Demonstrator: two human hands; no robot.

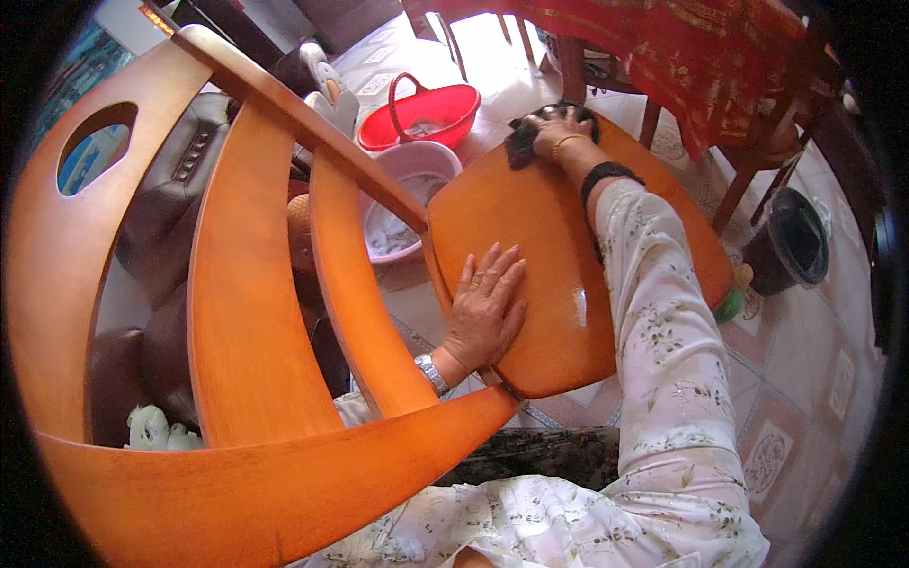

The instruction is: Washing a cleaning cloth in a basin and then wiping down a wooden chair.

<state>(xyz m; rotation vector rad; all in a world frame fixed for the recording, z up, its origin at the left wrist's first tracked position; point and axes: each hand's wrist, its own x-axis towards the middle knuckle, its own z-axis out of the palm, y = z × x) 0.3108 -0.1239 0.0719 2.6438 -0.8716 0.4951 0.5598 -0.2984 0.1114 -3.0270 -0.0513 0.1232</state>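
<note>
A varnished wooden chair with an orange-brown seat (525, 234) stands before me. Its slatted backrest (252, 298) rises on the left. My left hand (490, 309) lies flat on the seat's near left part, fingers apart, holding nothing; its forearm passes behind the lowest slat. At the far edge of the seat, my right hand (563, 135) presses a dark, bunched cloth (522, 145) against the wood. The right forearm crosses over the seat and covers part of it.
Beyond the backrest stand a pink basin (454, 167) holding greyish water and a red plastic basket (454, 113). A dark bucket (770, 266) is on the tiled floor (788, 355) at right. A red cloth (682, 57) drapes a table; a brown leather sofa (153, 248) shows through the slats.
</note>
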